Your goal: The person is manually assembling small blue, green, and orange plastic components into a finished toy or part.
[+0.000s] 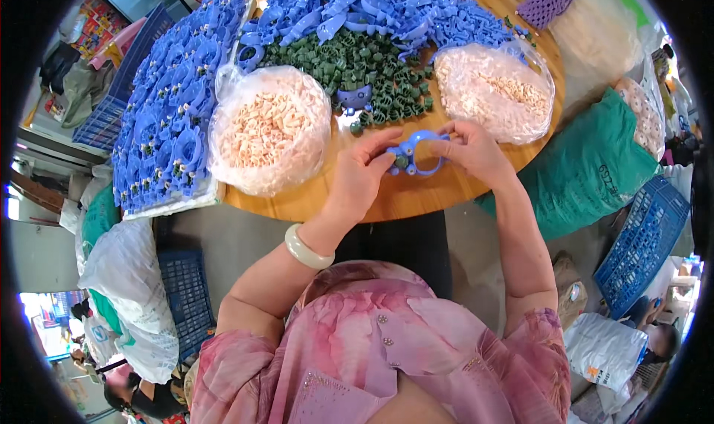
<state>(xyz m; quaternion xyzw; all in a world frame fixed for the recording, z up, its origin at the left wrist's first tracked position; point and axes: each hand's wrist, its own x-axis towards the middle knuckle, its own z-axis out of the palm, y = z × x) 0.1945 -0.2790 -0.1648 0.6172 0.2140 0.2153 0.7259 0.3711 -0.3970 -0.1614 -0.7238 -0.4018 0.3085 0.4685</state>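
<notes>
Between my two hands, just above the near part of a round wooden table (312, 204), is a blue plastic ring-shaped part (428, 156). My left hand (362, 167) pinches its left end, where a dark green piece (402, 161) shows at the fingertips. On the ring's right side, my right hand (472, 152) grips the rim between thumb and fingers. A blue cat-head-shaped piece (355, 98) lies just beyond my left hand. Behind it spreads a heap of small dark green plastic parts (372, 67).
Bags of small cream pieces stand left (260, 126) and right (494, 89). Blue plastic parts (349, 7) pile up at the back. Finished-looking blue ring parts cover a board (167, 119) at the left. A green sack (587, 164) and blue crate (643, 238) are on the right.
</notes>
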